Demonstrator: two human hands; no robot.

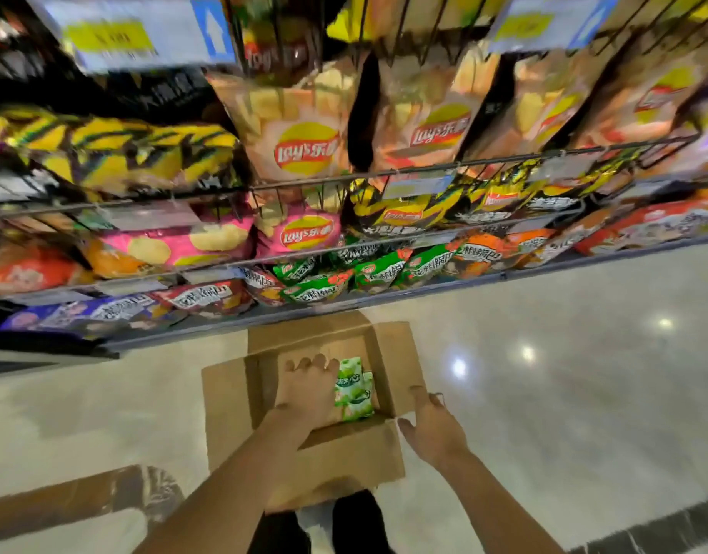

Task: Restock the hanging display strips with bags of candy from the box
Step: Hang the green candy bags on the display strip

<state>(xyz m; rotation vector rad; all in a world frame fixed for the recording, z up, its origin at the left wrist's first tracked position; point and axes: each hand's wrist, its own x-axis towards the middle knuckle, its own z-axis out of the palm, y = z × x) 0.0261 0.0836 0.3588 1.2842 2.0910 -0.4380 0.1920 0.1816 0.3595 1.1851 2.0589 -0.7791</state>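
An open cardboard box (304, 393) is sitting on the shiny floor (564, 393), just in front of racks of snack bags (296, 145). The left hand (310, 393) is reaching down inside the box, its fingers spread and lying fairly straight, gripping nothing that shows. Green candy bags (354, 389) are lying in the box's right half, just beside that hand and touching its right edge; whether the palm is pressing on any bag beneath it cannot be told. The right hand (432, 425) is hovering at the box's right side, fingers wide and relaxed, fingertips near the right flap and thumb near the front flap's corner, holding nothing. Another piece of cardboard (84, 501) is lying to the left of the box.
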